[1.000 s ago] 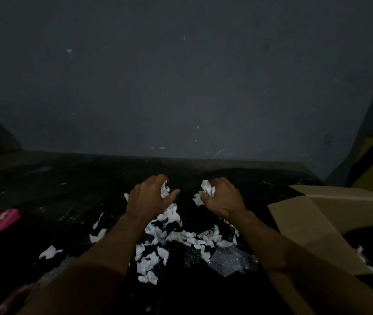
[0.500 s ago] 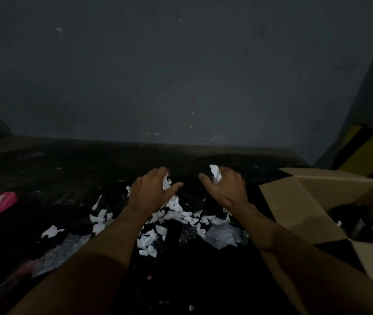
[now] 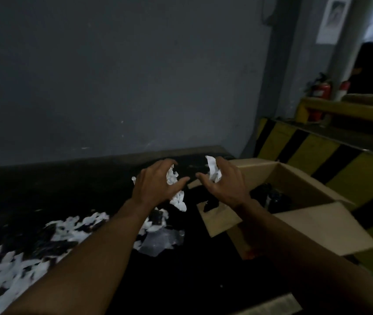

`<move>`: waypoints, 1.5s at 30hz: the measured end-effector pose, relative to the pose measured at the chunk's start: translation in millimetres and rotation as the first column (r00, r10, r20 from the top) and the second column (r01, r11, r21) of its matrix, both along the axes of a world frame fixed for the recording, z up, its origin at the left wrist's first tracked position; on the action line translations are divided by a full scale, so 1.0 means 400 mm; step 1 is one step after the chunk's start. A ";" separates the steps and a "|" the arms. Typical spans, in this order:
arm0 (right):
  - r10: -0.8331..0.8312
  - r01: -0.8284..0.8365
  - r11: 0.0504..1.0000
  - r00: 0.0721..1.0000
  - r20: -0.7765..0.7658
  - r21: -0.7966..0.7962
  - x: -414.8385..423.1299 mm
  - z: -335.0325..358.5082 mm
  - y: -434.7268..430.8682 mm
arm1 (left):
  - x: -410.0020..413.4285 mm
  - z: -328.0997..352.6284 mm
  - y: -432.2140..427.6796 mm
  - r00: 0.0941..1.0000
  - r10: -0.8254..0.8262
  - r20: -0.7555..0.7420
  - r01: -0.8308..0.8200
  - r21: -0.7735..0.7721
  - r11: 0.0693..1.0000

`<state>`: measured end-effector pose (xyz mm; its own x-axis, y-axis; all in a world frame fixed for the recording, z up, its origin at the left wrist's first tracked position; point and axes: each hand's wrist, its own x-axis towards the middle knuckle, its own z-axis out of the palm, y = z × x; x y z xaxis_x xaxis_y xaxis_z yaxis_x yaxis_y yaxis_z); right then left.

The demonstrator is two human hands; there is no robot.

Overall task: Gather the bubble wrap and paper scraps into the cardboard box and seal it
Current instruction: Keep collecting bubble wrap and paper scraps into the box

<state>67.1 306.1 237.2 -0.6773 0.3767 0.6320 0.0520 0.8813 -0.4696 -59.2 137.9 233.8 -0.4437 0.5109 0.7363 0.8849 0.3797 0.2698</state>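
Mid-frame, left hand (image 3: 156, 185) and right hand (image 3: 224, 183) each loosely cup scraps (image 3: 172, 176): light, limp, easily dropped; best scooped underneath.

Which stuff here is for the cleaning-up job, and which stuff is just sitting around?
For the job:
white torn paper scraps
clear crinkly bubble wrap piece
open brown cardboard box

Just sitting around:
red fire extinguishers
yellow-and-black striped barrier
paper notice on the pillar
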 end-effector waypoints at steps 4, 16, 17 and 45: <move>-0.056 0.056 0.998 0.998 -0.024 -0.022 0.095 0.030 0.177 | 0.074 0.014 0.203 0.996 -0.082 -0.036 0.083 0.018 0.996; -0.091 0.099 0.993 0.990 -0.108 0.066 0.285 0.011 0.670 | 0.258 0.000 0.700 0.997 -0.079 -0.010 0.079 0.013 0.997; -0.085 0.093 0.994 0.991 -0.108 0.065 0.285 0.003 0.694 | 0.260 -0.004 0.725 0.997 -0.070 -0.012 0.070 0.010 0.998; 0.014 0.043 0.987 0.934 0.358 -0.153 -0.014 -0.341 1.037 | 0.061 -0.306 1.014 0.899 0.180 0.400 -0.092 -0.230 0.969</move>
